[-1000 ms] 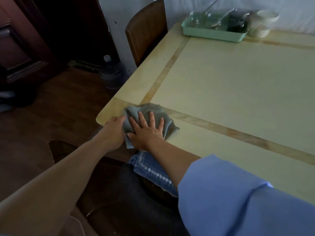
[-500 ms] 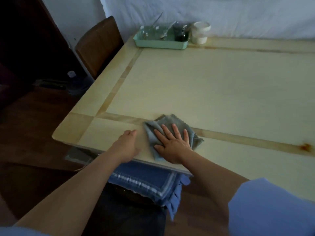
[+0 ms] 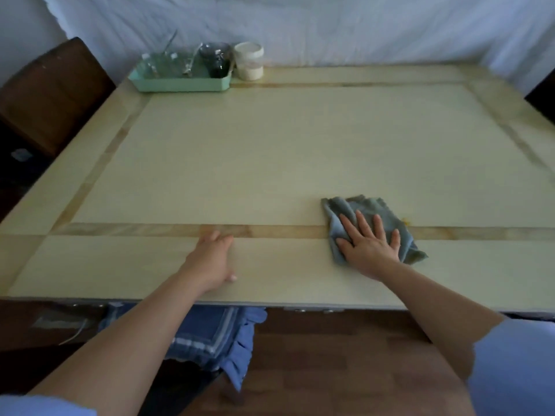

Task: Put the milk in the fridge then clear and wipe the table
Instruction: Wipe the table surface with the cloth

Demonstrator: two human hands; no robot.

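Right hand (image 3: 371,246): pressed flat, fingers spread, on the grey cloth (image 3: 372,219); nothing gripped.
Left hand (image 3: 213,259): laid open on the table (image 3: 240,151), empty.
Cloth: spread near the table's front edge, right of centre.

The right hand (image 3: 371,246) covers the middle of the grey cloth (image 3: 354,211). At eleven o'clock, the items in the green tray (image 3: 180,84) are too blurred to name. The surface (image 3: 270,151) runs off the frame at three o'clock.
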